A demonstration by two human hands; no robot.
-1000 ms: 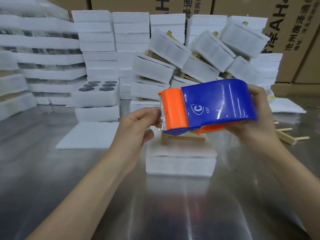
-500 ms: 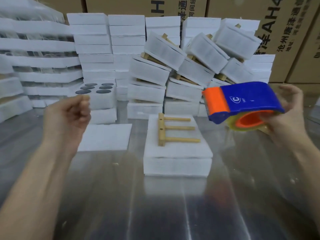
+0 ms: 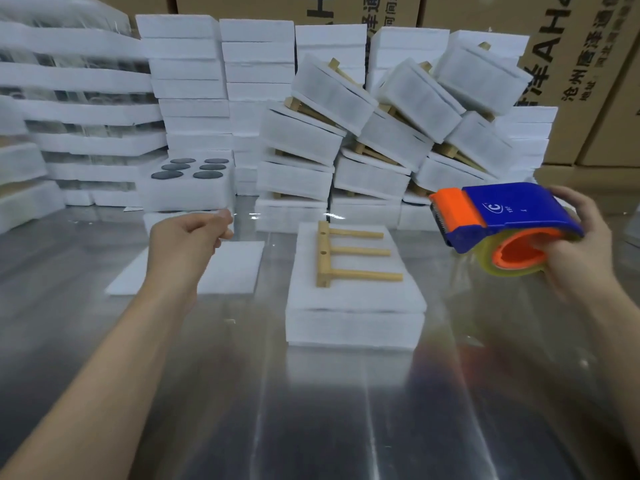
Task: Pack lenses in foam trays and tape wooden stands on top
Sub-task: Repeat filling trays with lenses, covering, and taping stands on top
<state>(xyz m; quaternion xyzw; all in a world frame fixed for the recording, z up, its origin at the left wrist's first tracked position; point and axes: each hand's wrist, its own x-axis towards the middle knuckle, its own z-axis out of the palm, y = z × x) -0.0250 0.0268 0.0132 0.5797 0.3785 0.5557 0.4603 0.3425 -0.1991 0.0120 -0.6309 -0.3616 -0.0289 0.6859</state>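
Lying mid-frame on the tabletop point(image 3: 311, 417), the foam tray point(image 3: 353, 329) is seen. The tape dispenser point(image 3: 502, 216) is clasped in the right hand point(image 3: 576, 252) grip. The wooden stand point(image 3: 360, 251) is laid on top of the tray, pegs pointing right, below and between both hands. The tape end point(image 3: 227, 213) is pinched in the left hand point(image 3: 188, 244) grip.

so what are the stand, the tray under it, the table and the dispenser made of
Stand: looks like pale unfinished wood; tan, matte, with drilled holes in the bar.
Tray: white foam, going by its soft, grainy matte surface.
Table: probably stainless steel; brushed streaks and blurred reflections.
Tape dispenser: glossy blue and orange plastic with sharp highlights.
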